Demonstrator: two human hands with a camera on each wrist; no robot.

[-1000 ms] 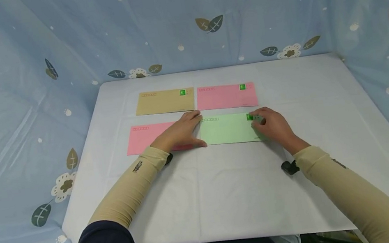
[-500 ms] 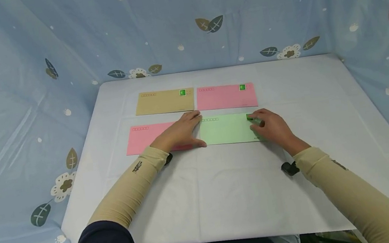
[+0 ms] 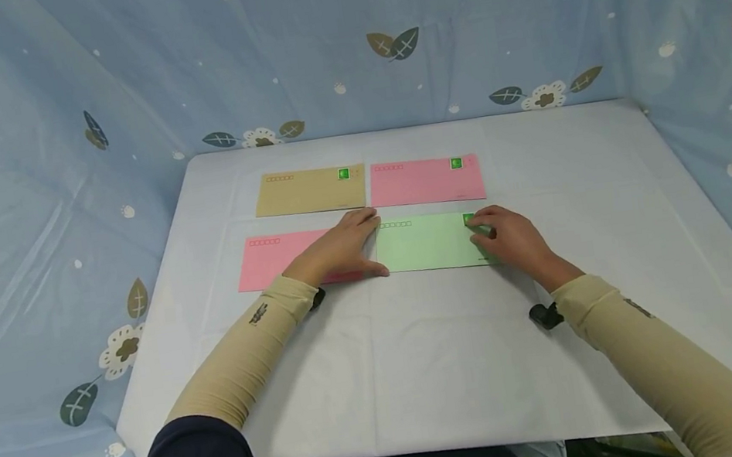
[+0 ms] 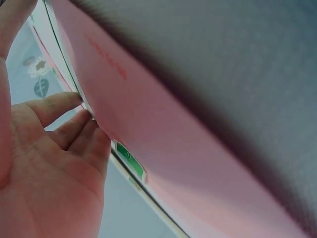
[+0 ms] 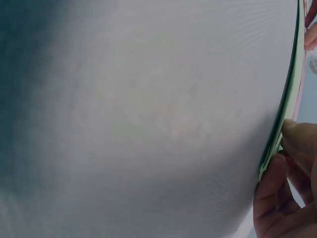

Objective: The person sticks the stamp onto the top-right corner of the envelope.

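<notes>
A green envelope point(image 3: 427, 242) lies flat in the front row on the right. My right hand point(image 3: 517, 240) is at its upper right corner, with a fingertip on a green stamp point(image 3: 467, 218) and the thumb apart below it. Part of that stamp is hidden by the fingers. My left hand point(image 3: 338, 249) rests across the right end of a pink envelope point(image 3: 277, 260), fingertips at the green envelope's left edge and thumb spread. In the left wrist view, the pink envelope's own stamp point(image 4: 130, 161) shows beside the left hand point(image 4: 62, 144).
Behind are a tan envelope point(image 3: 308, 191) and another pink envelope point(image 3: 423, 181), each with a green stamp at its upper right. All lie on a white-covered table point(image 3: 429, 376). A blue patterned curtain point(image 3: 311, 41) surrounds its back and sides.
My right hand's fingertip has shifted slightly left over the stamp, covering more of it than a second ago. My left hand and the envelopes stay in place.
</notes>
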